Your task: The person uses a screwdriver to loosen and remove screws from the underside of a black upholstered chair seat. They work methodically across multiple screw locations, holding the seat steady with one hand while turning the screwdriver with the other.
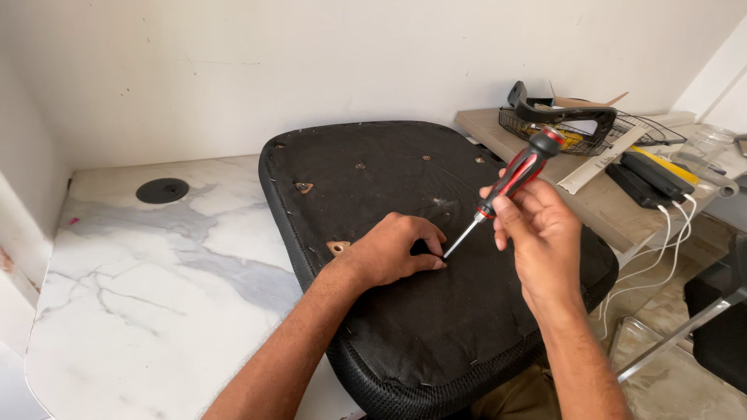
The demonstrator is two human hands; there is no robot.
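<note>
We look down on a black chair seat [389, 257] lying upside down across a white marbled surface [148, 288], its fabric underside facing up and its mesh edge hanging over the near rim. Several bolt holes show in the underside, two of them ringed by torn brownish patches.

Our left hand [397, 253] rests on the seat near its middle, fingers curled down and pinched together against the fabric; what they pinch is too small for us to tell. Our right hand [537, 229] is clenched around the lower handle of a red-and-black screwdriver [510, 183], which slants down to the left so that its metal tip meets the seat right at the left fingertips.

Behind the seat, on a lower wooden side table [599, 206] at the right, sits a black wire basket [622, 128] with a black chair armrest [560, 113] lying across it. Beside it lie a white ruler-like strip [603, 159], flat black devices [646, 179] with white cables [669, 241] trailing down, and a clear jar [712, 144]. A round black grommet [162, 190] is set into the marbled surface at the far left.
</note>
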